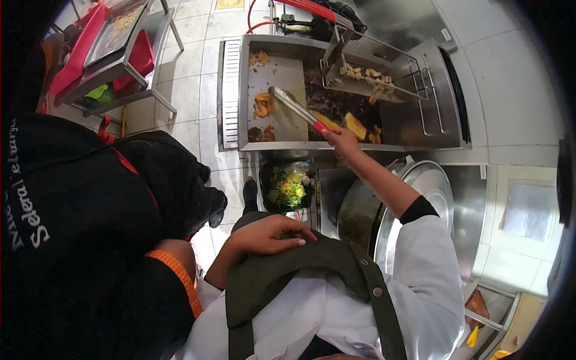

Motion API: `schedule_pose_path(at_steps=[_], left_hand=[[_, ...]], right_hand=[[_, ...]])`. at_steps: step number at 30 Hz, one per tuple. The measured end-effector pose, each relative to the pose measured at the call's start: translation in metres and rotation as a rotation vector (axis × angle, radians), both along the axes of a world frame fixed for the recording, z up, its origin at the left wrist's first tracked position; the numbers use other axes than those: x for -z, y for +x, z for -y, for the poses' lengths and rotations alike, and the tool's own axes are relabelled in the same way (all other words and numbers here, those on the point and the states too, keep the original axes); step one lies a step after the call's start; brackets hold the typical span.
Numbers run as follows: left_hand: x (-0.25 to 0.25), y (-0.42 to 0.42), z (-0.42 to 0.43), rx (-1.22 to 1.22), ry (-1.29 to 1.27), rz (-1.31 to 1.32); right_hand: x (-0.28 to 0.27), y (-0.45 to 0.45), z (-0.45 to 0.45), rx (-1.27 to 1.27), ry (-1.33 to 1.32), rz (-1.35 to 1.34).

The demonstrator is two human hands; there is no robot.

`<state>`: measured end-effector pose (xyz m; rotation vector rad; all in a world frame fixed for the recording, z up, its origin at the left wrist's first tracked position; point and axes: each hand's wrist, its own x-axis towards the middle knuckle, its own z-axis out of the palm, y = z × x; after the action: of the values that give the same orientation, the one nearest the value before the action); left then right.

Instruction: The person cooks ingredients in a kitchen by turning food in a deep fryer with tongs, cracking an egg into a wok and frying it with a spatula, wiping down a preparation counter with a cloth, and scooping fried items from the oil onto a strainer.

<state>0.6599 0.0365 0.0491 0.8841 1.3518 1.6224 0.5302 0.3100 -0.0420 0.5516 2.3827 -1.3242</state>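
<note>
Tongs (294, 107) part-hidden, wall sheet (529, 210) unreadable.
Right hand (345, 143) covers the tongs' rear end. Right forearm (384, 180) blocks a round metal piece (438, 183), lid or pan, can't tell. Co-worker's black top (78, 186) runs off left edge, lettering (39, 234) clipped. Dark bits (337, 105) by wire basket (381, 51) too murky to ID.

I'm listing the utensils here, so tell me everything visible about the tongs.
The tongs are long and slim, with shiny, metal-looking arms and a red grip. The right hand holds them by the red end. They slant over a pale surface, tips near some orange-brown food; whether the tips touch anything is unclear.
</note>
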Motion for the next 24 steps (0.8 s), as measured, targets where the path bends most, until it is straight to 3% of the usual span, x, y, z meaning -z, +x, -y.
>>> schedule_pose_path(at_steps=[2, 4, 6, 8, 9, 12, 15, 24], left_hand=[[0.002, 0.001, 0.0, 0.003, -0.002, -0.008], [0.002, 0.003, 0.002, 0.008, -0.019, -0.002], [0.002, 0.006, 0.004, -0.01, -0.037, 0.01], [0.005, 0.009, 0.005, -0.01, -0.041, 0.04], [0.007, 0.012, 0.005, -0.017, -0.039, 0.055], [0.019, 0.021, 0.003, -0.026, -0.042, 0.109], [0.033, 0.028, 0.0, -0.051, -0.043, 0.146], [0.052, 0.045, -0.005, -0.163, -0.084, 0.203]], right_hand=[[0.025, 0.003, -0.022, -0.003, -0.017, -0.126], [-0.031, 0.015, -0.012, 0.144, 0.011, -0.143], [-0.014, 0.011, -0.047, 0.141, 0.225, -0.25], [-0.003, 0.0, -0.078, 0.154, 0.35, -0.144], [0.016, -0.009, -0.095, 0.147, 0.47, -0.238], [0.028, -0.039, -0.116, 0.005, 0.846, -0.158], [0.054, -0.07, -0.132, 0.007, 0.954, -0.234], [0.083, -0.12, -0.115, -0.013, 1.098, 0.051]])
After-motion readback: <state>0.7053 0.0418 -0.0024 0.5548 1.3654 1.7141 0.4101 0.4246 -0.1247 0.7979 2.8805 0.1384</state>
